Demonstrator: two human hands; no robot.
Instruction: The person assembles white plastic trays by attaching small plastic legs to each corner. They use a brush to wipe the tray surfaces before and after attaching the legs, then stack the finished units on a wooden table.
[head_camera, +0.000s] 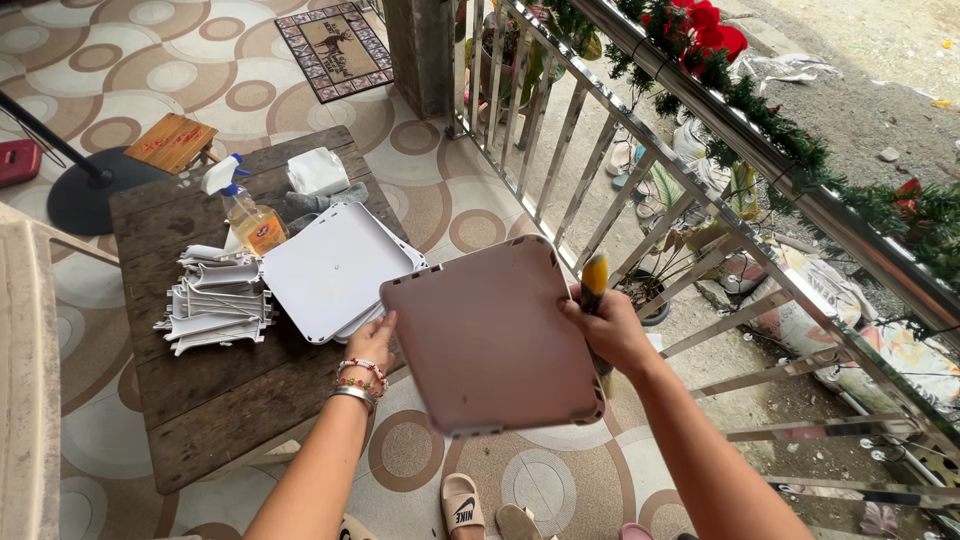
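Pink panel (490, 335): smooth matt plastic. White panels (330, 270) at ten o'clock: same plastic, slight sheen. Table (220, 400): rough weathered wood. Railing (700, 200) at two o'clock: polished metal. Spray bottle (250, 215): probably clear plastic.

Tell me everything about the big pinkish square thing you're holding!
The pinkish panel is a flat, square plastic piece with rounded corners and small notches along its edges. Its surface looks smooth and plain. It is held tilted in the air, above the patterned floor, beside the wooden table. The left hand grips its left edge; the right hand grips its right edge while also holding a yellow-handled tool.
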